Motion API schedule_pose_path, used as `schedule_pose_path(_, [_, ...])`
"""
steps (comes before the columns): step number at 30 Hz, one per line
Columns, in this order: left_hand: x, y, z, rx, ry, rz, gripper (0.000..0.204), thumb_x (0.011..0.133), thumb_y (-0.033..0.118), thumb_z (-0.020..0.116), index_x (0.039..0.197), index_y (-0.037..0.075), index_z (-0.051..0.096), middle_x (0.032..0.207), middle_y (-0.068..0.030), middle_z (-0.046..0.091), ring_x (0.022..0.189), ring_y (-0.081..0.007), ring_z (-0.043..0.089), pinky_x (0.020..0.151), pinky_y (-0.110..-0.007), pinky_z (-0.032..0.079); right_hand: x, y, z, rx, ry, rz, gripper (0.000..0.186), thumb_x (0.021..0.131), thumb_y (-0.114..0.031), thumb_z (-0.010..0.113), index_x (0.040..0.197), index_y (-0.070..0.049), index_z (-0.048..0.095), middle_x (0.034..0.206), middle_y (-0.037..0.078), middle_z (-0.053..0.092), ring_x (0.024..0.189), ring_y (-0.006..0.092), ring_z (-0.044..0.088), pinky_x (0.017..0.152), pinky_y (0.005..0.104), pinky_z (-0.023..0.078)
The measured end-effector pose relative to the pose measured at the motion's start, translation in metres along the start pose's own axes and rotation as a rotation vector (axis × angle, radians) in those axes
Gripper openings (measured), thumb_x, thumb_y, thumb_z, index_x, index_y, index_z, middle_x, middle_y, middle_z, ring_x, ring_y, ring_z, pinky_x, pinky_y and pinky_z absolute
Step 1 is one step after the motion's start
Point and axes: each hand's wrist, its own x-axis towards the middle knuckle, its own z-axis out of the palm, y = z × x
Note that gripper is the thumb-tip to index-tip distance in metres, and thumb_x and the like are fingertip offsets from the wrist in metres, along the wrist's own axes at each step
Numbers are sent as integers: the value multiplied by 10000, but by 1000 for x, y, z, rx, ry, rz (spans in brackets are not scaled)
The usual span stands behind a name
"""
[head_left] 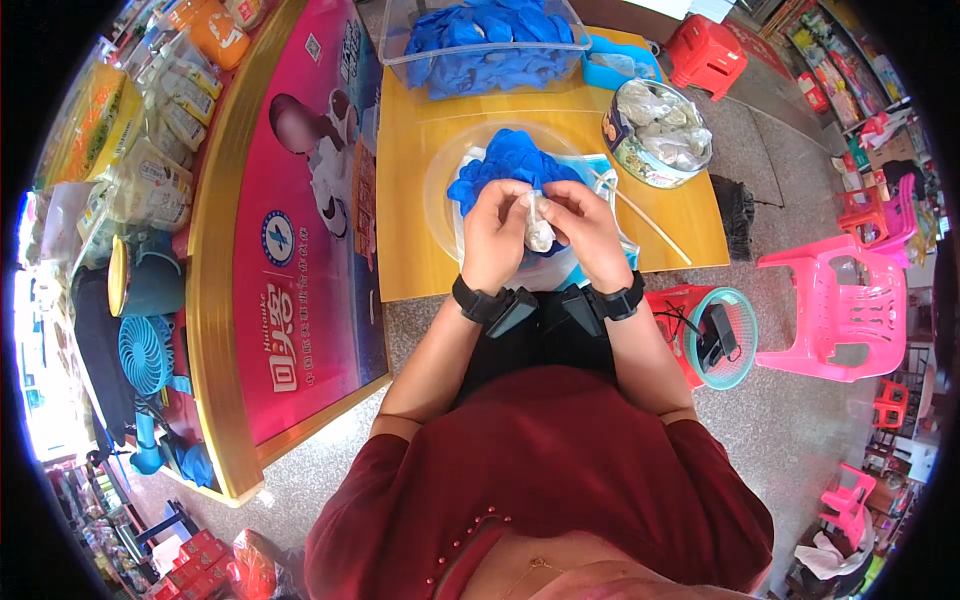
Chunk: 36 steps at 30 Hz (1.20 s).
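My left hand (494, 238) and my right hand (592, 236) meet over the near side of a yellow table (410, 255). Fingers of both are closed on a small plastic-wrapped bundle (540, 237), pale and rounded, pinched at its upper end. Just beyond them lies a heap of crumpled blue pieces (518, 160), thin sheets whose kind I cannot make out, in a wide translucent basin (436, 195). A white and light-blue packet or cloth (625, 238) pokes out under my right hand. To the right, a round tin (655, 172) holds several similar pale bundles (668, 118).
A clear tub (392, 62) full of blue pieces stands at the back, beside a light-blue tray (603, 75). A thin stick (655, 228) lies near the tin. At left is a counter with a pink panel (310, 330); at right are a teal basket (740, 360) and pink chair (840, 315).
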Motion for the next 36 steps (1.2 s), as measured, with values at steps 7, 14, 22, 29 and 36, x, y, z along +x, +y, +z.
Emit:
schedule_pose_path(7, [-5, 8, 8, 509, 46, 403, 54, 904, 10, 549, 948, 18, 579, 854, -77, 623, 776, -127, 614, 678, -280, 500, 5, 11, 5, -316, 220, -169, 122, 834, -77, 667, 925, 0, 642, 782, 9, 656, 687, 73, 606, 615, 210, 481])
schedule_pose_path(14, [-3, 4, 11, -143, 30, -103, 61, 949, 31, 486, 1007, 20, 503, 803, -76, 580, 596, -130, 601, 481, -241, 506, 2, -1, -5, 87, 73, 38, 144, 864, -71, 627, 997, -16, 635, 824, 18, 650, 684, 63, 578, 583, 212, 448])
schedule_pose_path(22, [-2, 7, 7, -172, -56, -168, 87, 954, 40, 496, 1035, 15, 514, 836, -63, 601, 645, -115, 604, 524, -239, 518, 0, -4, -12, 207, -113, 68, 172, 872, -56, 612, 1039, -31, 582, 870, 3, 618, 715, 49, 543, 591, 183, 405])
schedule_pose_path(29, [-6, -7, 10, -7, -61, 41, 107, 915, -7, 546, 1019, 16, 544, 870, -23, 584, 765, -87, 568, 673, -229, 474, 6, 9, -8, 127, 100, -113, 105, 865, -52, 634, 962, -31, 600, 854, -13, 605, 722, 45, 549, 613, 199, 441])
schedule_pose_path(36, [4, -10, -3, -164, 28, -9, 101, 916, -7, 539, 1011, 22, 553, 923, -13, 585, 843, -81, 556, 754, -229, 460, -8, -13, -3, -120, -127, -224, 367, 806, -38, 683, 1165, -42, 605, 1020, 25, 601, 889, 111, 568, 724, 233, 478])
